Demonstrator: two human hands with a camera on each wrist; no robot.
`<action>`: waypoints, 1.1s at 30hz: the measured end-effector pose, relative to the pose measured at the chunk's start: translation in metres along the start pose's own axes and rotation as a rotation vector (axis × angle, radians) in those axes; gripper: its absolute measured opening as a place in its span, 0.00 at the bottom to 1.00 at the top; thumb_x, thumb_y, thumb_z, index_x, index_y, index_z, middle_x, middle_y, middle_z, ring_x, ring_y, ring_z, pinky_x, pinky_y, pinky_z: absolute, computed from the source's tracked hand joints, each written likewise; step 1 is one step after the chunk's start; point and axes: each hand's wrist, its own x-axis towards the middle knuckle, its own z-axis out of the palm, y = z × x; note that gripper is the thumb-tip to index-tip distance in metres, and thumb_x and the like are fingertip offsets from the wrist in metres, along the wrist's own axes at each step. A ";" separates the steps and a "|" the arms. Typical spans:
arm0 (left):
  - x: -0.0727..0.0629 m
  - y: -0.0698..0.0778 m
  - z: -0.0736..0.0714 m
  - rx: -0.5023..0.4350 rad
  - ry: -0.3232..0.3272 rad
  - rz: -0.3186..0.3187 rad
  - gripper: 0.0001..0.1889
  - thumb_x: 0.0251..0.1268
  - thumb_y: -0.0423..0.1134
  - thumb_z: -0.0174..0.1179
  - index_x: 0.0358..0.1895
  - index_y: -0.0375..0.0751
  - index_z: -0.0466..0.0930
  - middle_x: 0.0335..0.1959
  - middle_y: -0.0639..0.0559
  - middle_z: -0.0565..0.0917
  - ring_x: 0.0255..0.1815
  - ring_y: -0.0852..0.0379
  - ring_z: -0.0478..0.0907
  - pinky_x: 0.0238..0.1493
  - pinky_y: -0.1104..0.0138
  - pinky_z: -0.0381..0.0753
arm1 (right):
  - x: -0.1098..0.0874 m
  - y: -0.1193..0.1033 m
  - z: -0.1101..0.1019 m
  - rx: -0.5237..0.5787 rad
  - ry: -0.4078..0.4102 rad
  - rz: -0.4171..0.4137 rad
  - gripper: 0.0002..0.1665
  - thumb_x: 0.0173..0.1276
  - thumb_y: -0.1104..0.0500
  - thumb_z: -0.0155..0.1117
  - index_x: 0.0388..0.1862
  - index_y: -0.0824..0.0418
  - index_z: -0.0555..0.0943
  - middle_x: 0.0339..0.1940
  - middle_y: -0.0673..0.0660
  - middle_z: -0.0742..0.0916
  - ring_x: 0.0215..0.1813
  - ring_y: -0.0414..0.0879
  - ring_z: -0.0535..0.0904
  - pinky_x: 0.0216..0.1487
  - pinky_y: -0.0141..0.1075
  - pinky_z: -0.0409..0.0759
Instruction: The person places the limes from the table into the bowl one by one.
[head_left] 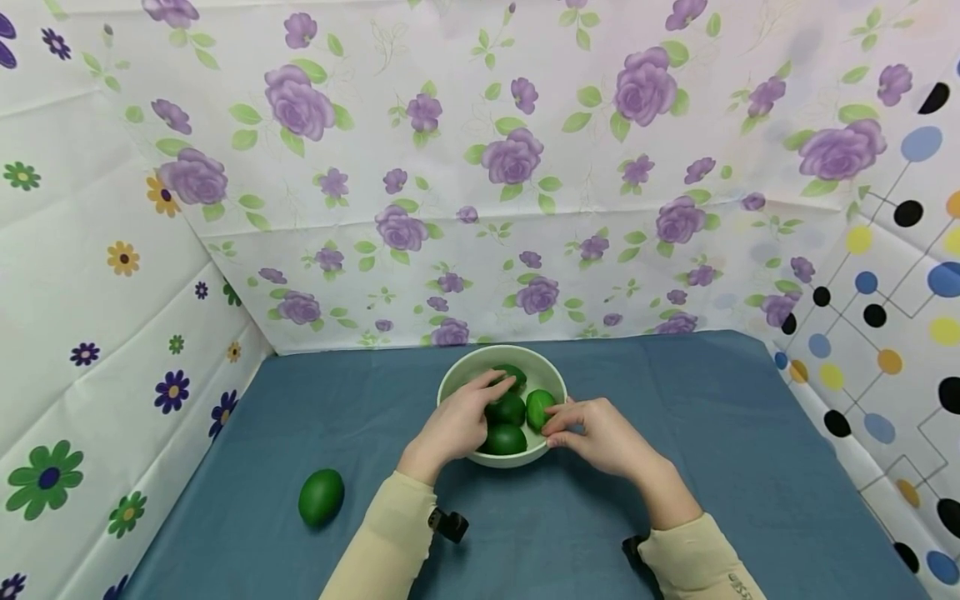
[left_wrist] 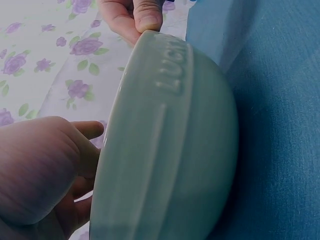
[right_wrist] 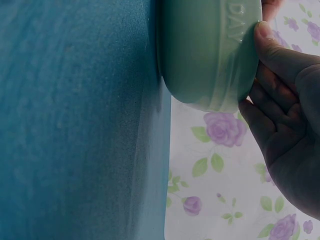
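Observation:
A pale green bowl stands on the blue cloth, its embossed lettering visible in both wrist views. Inside lie several smooth, dark green oval fruits. My left hand reaches over the bowl's left side, its fingers extended over the fruits and its fingertips close by the far one. The bowl wall hides part of these fingers in the left wrist view. On the opposite side, my right hand pinches the rim, thumb outside, beside a lighter green fruit.
Another green fruit lies on the blue cloth, left of the left forearm. Behind the bowl rises a flowered backdrop. Patterned side sheets border the table left and right.

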 end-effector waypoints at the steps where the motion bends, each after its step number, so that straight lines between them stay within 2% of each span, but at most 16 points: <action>1: -0.001 -0.001 0.000 0.000 0.003 -0.005 0.36 0.77 0.20 0.51 0.84 0.52 0.67 0.83 0.48 0.66 0.77 0.43 0.71 0.29 0.63 0.71 | 0.000 0.000 0.000 0.001 0.000 0.000 0.07 0.69 0.60 0.78 0.45 0.55 0.95 0.46 0.41 0.93 0.68 0.47 0.84 0.83 0.52 0.66; 5: -0.004 -0.002 -0.001 -0.026 0.033 0.005 0.34 0.78 0.22 0.52 0.83 0.50 0.68 0.83 0.47 0.66 0.74 0.42 0.75 0.27 0.64 0.70 | 0.000 0.001 0.000 0.002 0.001 -0.002 0.08 0.69 0.59 0.78 0.46 0.55 0.95 0.47 0.41 0.93 0.68 0.47 0.84 0.83 0.52 0.67; 13: -0.013 -0.007 -0.003 -0.057 0.126 0.038 0.31 0.80 0.26 0.56 0.82 0.46 0.70 0.81 0.43 0.69 0.69 0.44 0.79 0.33 0.61 0.74 | 0.000 0.000 -0.001 -0.001 0.003 -0.004 0.08 0.69 0.59 0.79 0.46 0.55 0.95 0.47 0.42 0.93 0.68 0.47 0.84 0.83 0.52 0.67; 18: -0.020 -0.009 -0.003 -0.081 0.151 0.029 0.31 0.80 0.27 0.59 0.82 0.47 0.70 0.81 0.43 0.70 0.55 0.50 0.83 0.30 0.63 0.73 | 0.000 0.001 0.000 0.006 0.007 -0.005 0.08 0.68 0.59 0.79 0.45 0.55 0.95 0.46 0.41 0.93 0.68 0.47 0.84 0.83 0.51 0.67; 20: -0.023 -0.010 -0.003 -0.083 0.161 0.024 0.30 0.80 0.28 0.60 0.81 0.46 0.71 0.80 0.42 0.70 0.41 0.54 0.82 0.26 0.64 0.71 | 0.001 0.002 0.001 0.005 0.011 -0.016 0.08 0.68 0.59 0.79 0.45 0.55 0.95 0.46 0.41 0.93 0.67 0.48 0.84 0.83 0.53 0.68; 22: -0.025 -0.012 -0.003 -0.087 0.177 0.017 0.29 0.80 0.30 0.62 0.81 0.45 0.72 0.80 0.42 0.71 0.29 0.58 0.77 0.23 0.66 0.69 | 0.001 0.002 0.001 0.009 0.014 -0.025 0.08 0.68 0.59 0.79 0.45 0.55 0.95 0.46 0.41 0.93 0.67 0.49 0.84 0.82 0.54 0.68; 25: -0.030 -0.014 -0.004 -0.115 0.204 -0.005 0.29 0.80 0.33 0.63 0.80 0.44 0.72 0.79 0.42 0.72 0.18 0.61 0.66 0.20 0.67 0.68 | 0.001 0.003 0.002 0.013 0.016 -0.036 0.08 0.68 0.59 0.79 0.45 0.55 0.95 0.46 0.42 0.93 0.67 0.51 0.84 0.82 0.56 0.69; 33: -0.046 -0.018 -0.003 -0.176 0.270 -0.041 0.26 0.80 0.35 0.64 0.78 0.46 0.76 0.78 0.44 0.74 0.15 0.65 0.65 0.18 0.67 0.71 | 0.000 0.003 0.001 0.013 0.012 -0.021 0.08 0.68 0.59 0.79 0.45 0.54 0.95 0.46 0.40 0.93 0.68 0.47 0.84 0.83 0.51 0.67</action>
